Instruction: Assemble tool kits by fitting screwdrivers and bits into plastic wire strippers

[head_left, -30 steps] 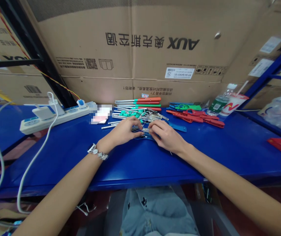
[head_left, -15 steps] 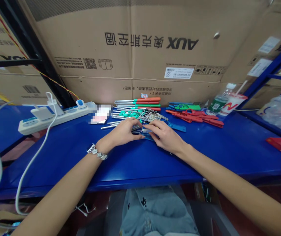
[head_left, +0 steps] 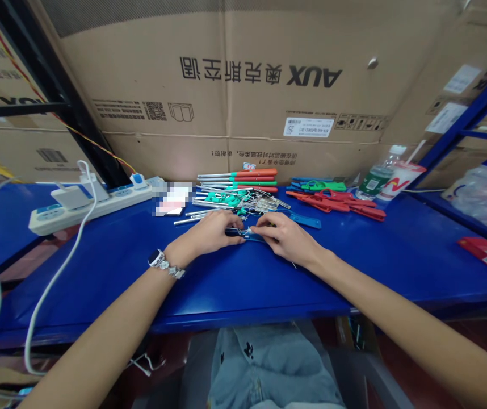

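Observation:
My left hand (head_left: 209, 233) rests low over the table, thumb and fingers curled round one end of a narrow blue plastic piece (head_left: 255, 237). Thin white wires (head_left: 240, 231) run along that piece between both hands. Opposite it, my right hand (head_left: 288, 238) pinches a small whitish part at the wires' end; the fingers cover most of it. Just beyond the hands lies a tangle of small clear parts with wires (head_left: 269, 201), beside teal plastic pieces (head_left: 222, 197) and metal rods (head_left: 186, 220). Another blue plastic piece (head_left: 307, 220) lies behind my right hand.
Behind are red- and green-handled rods (head_left: 254, 177) against a cardboard box (head_left: 141, 68). Red plastic pieces (head_left: 341, 201), a bottle (head_left: 373, 182) and a cup (head_left: 401, 179) stand to the right. A power strip (head_left: 77, 210) with cables sits left, near a blurred phone-like object (head_left: 173, 199).
Both hands have shifted slightly down toward me. The right fingertips have closed in nearer the wires, and the small clear part seen between them before is now mostly covered.

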Demonstrator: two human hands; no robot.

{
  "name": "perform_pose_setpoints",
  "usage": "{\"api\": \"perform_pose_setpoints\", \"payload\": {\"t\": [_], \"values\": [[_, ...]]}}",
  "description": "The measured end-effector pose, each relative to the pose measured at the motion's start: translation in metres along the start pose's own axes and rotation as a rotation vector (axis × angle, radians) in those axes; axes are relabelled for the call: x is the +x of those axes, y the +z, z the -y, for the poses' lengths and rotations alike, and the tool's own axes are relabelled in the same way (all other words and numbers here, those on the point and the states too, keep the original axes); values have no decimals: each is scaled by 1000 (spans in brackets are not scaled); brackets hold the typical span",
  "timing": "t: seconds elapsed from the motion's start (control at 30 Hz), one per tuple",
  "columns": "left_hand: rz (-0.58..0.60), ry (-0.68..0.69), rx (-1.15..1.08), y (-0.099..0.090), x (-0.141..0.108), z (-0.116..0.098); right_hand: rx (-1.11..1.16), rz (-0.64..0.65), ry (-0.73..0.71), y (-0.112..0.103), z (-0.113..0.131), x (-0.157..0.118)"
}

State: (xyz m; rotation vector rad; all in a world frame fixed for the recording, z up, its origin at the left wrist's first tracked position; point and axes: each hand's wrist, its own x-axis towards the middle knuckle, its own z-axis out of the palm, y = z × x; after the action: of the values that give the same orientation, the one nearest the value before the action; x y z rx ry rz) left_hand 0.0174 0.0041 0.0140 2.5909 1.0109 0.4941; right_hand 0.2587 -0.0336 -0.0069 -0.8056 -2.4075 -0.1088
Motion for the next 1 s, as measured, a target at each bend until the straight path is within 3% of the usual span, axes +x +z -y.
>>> {"api": "perform_pose_setpoints", "payload": {"t": [0.7, 1.0], "values": [[-23, 7, 29, 2, 0, 2, 32, 24, 96, 9, 6, 2], [-22, 18, 20, 3, 0, 5, 102, 37, 108, 9, -2, 5]]}}
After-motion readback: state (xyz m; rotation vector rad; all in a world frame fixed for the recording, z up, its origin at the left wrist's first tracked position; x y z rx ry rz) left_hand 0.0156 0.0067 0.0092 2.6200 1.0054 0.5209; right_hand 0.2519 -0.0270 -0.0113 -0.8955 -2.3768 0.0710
